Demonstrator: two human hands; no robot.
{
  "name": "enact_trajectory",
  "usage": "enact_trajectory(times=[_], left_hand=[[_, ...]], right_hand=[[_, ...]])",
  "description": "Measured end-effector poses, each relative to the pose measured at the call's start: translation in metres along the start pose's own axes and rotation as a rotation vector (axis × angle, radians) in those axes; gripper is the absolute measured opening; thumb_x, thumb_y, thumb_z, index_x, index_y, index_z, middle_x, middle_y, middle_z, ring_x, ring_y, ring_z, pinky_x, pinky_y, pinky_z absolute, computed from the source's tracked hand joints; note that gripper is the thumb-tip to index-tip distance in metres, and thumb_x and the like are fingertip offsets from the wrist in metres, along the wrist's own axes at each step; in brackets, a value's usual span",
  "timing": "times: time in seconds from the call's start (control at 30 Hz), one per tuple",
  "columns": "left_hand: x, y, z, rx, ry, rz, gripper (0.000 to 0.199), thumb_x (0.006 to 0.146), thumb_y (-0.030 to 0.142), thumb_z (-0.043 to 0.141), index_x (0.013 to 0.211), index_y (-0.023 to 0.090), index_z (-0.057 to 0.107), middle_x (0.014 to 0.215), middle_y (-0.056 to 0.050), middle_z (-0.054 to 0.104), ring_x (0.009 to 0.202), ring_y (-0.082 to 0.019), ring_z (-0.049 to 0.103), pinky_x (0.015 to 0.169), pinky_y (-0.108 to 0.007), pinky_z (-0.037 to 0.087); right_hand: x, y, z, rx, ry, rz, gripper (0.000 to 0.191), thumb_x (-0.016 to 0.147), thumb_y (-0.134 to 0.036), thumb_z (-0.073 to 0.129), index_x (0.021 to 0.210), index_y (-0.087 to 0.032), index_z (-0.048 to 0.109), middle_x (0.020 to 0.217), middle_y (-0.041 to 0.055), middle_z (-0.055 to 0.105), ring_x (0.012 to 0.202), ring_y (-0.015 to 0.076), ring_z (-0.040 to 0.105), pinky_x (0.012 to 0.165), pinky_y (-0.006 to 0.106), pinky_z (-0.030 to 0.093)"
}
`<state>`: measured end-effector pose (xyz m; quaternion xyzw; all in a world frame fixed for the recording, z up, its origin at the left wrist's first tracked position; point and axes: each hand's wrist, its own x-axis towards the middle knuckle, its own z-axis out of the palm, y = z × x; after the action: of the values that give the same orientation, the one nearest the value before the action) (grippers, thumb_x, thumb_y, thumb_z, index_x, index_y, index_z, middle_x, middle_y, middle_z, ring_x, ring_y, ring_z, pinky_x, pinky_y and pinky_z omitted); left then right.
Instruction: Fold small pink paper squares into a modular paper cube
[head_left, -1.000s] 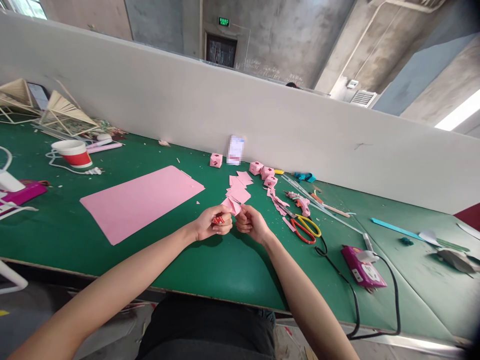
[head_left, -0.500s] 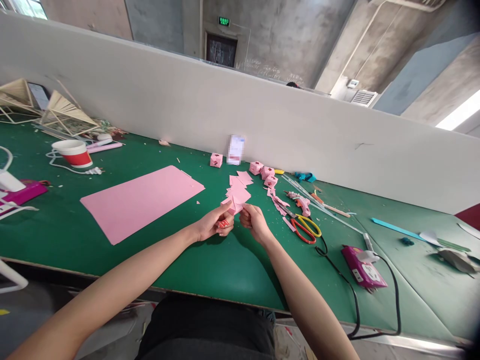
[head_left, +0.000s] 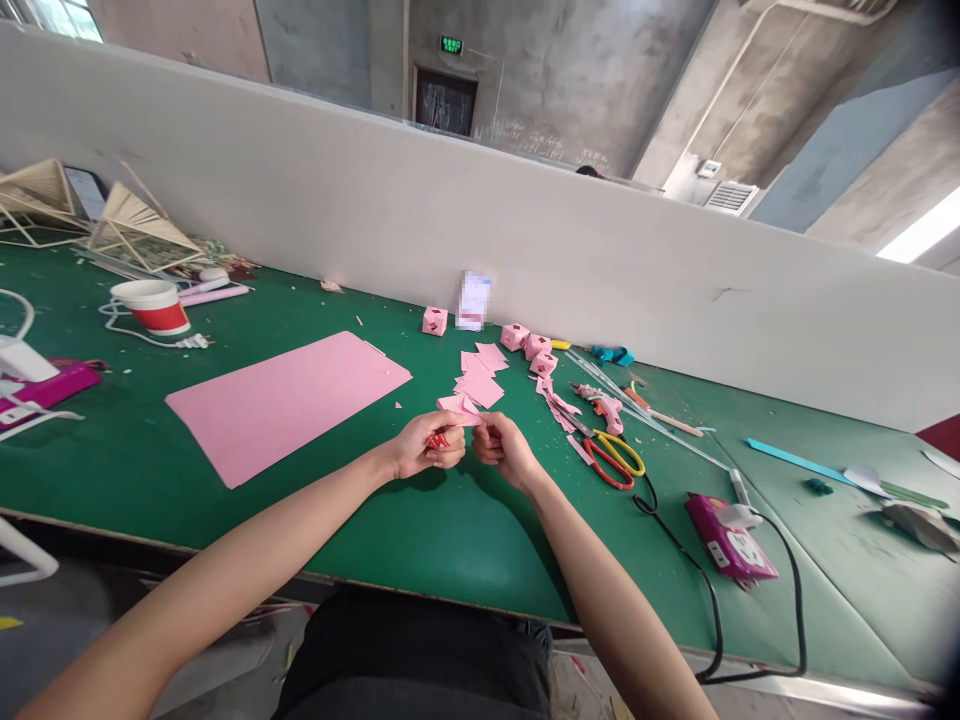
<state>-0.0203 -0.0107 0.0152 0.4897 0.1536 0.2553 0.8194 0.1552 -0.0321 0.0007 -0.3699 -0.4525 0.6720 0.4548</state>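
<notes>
A small folded piece of pink paper (head_left: 459,406) is pinched between my two hands above the green table. My left hand (head_left: 429,446) is closed on its left side, with something red and patterned at a finger. On the right edge, the thumb and fingers of my right hand (head_left: 504,447) grip the same piece. Just beyond my hands lie several loose pink paper squares (head_left: 480,387). Behind them are several folded pink paper cubes (head_left: 514,336), and another pink cube (head_left: 434,321) stands apart to the left, near a propped phone (head_left: 474,300).
Left lies a large pink sheet (head_left: 289,405); beyond it stands a paper cup (head_left: 154,307). Right are scissors (head_left: 616,458), pink strips, a glue gun (head_left: 604,408) and a purple power strip (head_left: 727,540) with a black cord. A white partition (head_left: 360,200) closes off the back.
The pink piece in my hands has tilted and now shows folded flaps. Both hands have shifted slightly, with the right wrist turned a little inward.
</notes>
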Motion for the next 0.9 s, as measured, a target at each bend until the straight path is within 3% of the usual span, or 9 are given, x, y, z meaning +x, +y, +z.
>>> enact_trajectory(times=[0.13,0.33,0.47,0.7,0.9], left_hand=[[-0.001,-0.002,-0.005,-0.01,-0.086,-0.051,0.057,0.091,0.033,0.05,0.043,0.02,0.023,0.04,0.005,0.016,0.037,-0.007,0.022,0.043,-0.025,0.022],[-0.002,-0.001,-0.006,-0.026,-0.114,-0.073,0.058,0.092,0.034,0.05,0.042,0.02,0.023,0.04,0.005,0.016,0.037,-0.008,0.023,0.044,-0.026,0.024],[0.0,-0.002,-0.003,-0.027,-0.066,-0.05,0.059,0.094,0.038,0.051,0.044,0.02,0.025,0.042,0.005,0.018,0.038,-0.008,0.022,0.044,-0.026,0.025],[0.005,-0.008,-0.006,0.04,0.033,-0.026,0.069,0.096,0.066,0.043,0.047,0.019,0.034,0.041,0.005,0.021,0.038,-0.008,0.027,0.046,-0.025,0.027],[0.007,-0.01,-0.003,0.068,0.117,0.017,0.056,0.095,0.039,0.053,0.048,0.019,0.033,0.043,0.006,0.022,0.038,-0.007,0.025,0.045,-0.023,0.027]], right_hand=[[0.0,-0.002,-0.001,0.039,-0.029,0.023,0.051,0.078,-0.051,0.067,0.051,-0.023,0.035,0.044,-0.0117,0.016,0.039,0.0044,0.012,0.038,0.021,0.01],[-0.001,-0.002,-0.001,0.068,-0.058,0.029,0.052,0.081,-0.05,0.069,0.054,-0.023,0.034,0.045,-0.012,0.019,0.039,0.0036,0.012,0.037,0.02,0.01],[-0.001,-0.003,0.0,0.036,0.039,-0.062,0.05,0.078,-0.046,0.071,0.053,-0.022,0.035,0.046,-0.0116,0.02,0.039,0.0031,0.013,0.038,0.021,0.011],[0.003,0.003,0.002,-0.131,0.283,-0.196,0.046,0.075,-0.051,0.07,0.055,-0.022,0.04,0.045,-0.0086,0.03,0.041,0.0045,0.021,0.04,0.022,0.015],[0.004,0.008,0.004,-0.188,0.315,-0.205,0.048,0.075,-0.057,0.069,0.057,-0.022,0.043,0.045,-0.0088,0.03,0.04,0.0046,0.023,0.04,0.022,0.016]])
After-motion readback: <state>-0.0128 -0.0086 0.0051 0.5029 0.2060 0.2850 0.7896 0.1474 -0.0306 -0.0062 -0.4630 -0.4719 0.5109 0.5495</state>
